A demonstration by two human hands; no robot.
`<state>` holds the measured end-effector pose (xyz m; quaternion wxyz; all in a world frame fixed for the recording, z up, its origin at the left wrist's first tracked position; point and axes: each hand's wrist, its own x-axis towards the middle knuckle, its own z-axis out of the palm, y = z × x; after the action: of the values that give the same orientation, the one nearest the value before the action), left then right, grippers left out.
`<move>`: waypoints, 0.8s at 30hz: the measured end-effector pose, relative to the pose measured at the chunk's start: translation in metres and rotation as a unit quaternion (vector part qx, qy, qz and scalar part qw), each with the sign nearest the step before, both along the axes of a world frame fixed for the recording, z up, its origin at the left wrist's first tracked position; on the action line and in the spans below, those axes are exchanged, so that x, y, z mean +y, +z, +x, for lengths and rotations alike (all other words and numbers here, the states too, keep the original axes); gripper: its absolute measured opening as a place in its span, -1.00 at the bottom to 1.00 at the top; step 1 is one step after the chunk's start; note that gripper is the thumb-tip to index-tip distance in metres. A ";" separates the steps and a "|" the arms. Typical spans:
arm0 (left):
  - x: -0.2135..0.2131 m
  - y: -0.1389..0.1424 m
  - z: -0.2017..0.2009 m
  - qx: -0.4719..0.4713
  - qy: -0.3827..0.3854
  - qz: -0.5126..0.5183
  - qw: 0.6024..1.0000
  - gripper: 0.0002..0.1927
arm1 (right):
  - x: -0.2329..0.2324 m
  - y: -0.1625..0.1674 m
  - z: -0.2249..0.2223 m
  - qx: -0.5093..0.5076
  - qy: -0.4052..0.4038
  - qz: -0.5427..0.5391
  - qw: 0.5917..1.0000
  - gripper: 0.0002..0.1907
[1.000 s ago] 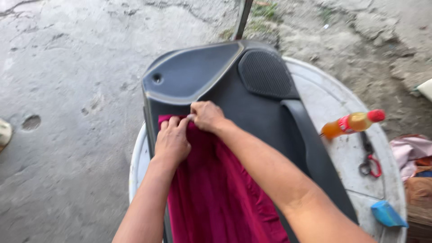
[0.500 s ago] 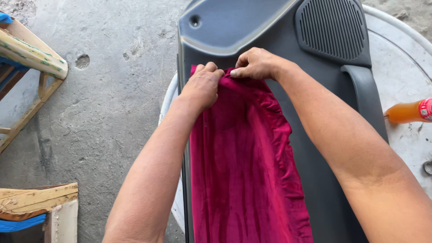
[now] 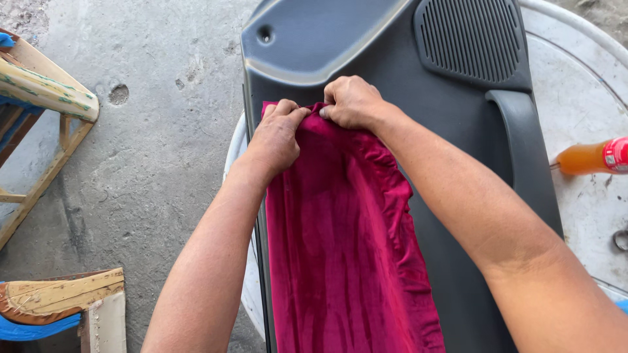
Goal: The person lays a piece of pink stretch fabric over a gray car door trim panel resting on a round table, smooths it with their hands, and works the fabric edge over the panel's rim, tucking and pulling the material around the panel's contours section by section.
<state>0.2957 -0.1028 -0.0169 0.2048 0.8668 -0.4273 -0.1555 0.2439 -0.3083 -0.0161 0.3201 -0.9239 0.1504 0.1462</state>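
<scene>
Left hand [image 3: 278, 134]: fingers curled tight, top edge of red cloth [image 3: 347, 242] pinched; right hand [image 3: 353, 101]: closed likewise on the same edge, just beside the left; both equally near. Cloth: long axis run from the grips down toward the wearer, draped over a grey door panel [image 3: 458, 189]; panel laid on a white round table [image 3: 582, 202]; orange bottle [image 3: 592, 157] well apart, to the right.
</scene>
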 end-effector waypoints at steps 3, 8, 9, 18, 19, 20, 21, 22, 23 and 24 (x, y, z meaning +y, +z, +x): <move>0.000 0.000 -0.001 0.004 0.006 -0.007 1.000 -0.36 | 0.006 0.002 -0.001 0.009 0.009 -0.030 0.999 -0.74; 0.001 0.006 -0.002 0.007 0.004 -0.011 1.000 -0.34 | 0.009 0.007 -0.001 0.011 0.011 -0.045 0.999 -0.75; 0.001 0.008 -0.003 0.010 0.006 -0.012 1.000 -0.36 | 0.010 0.009 -0.001 0.017 0.005 -0.040 0.999 -0.75; -0.016 0.013 0.002 -0.119 -0.103 0.128 0.979 -0.65 | 0.015 0.015 -0.002 0.044 -0.020 -0.031 0.998 -0.78; -0.022 0.012 0.001 -0.134 -0.111 0.161 0.972 -0.76 | 0.014 0.014 -0.003 0.046 -0.019 -0.029 0.998 -0.78; -0.025 0.011 0.000 -0.127 -0.104 0.168 0.972 -0.77 | 0.014 0.013 -0.003 0.040 -0.020 -0.028 0.999 -0.77; -0.030 0.012 0.000 -0.127 -0.099 0.175 0.971 -0.78 | 0.013 0.012 -0.003 0.035 -0.018 -0.032 0.999 -0.77; -0.034 0.013 0.000 -0.126 -0.096 0.183 0.970 -0.79 | 0.011 0.011 -0.003 0.030 -0.016 -0.035 0.999 -0.77; -0.037 0.015 -0.002 -0.138 -0.096 0.198 0.966 -0.79 | 0.011 0.010 -0.004 0.029 -0.015 -0.033 0.999 -0.77; -0.039 0.017 -0.005 -0.148 -0.098 0.213 0.961 -0.79 | 0.011 0.009 -0.005 0.013 -0.010 -0.037 0.999 -0.78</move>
<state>0.2903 -0.1415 0.0006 -0.0657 0.8577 -0.4925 -0.1322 0.2394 -0.2975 -0.0076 0.2849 -0.9317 0.1691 0.1490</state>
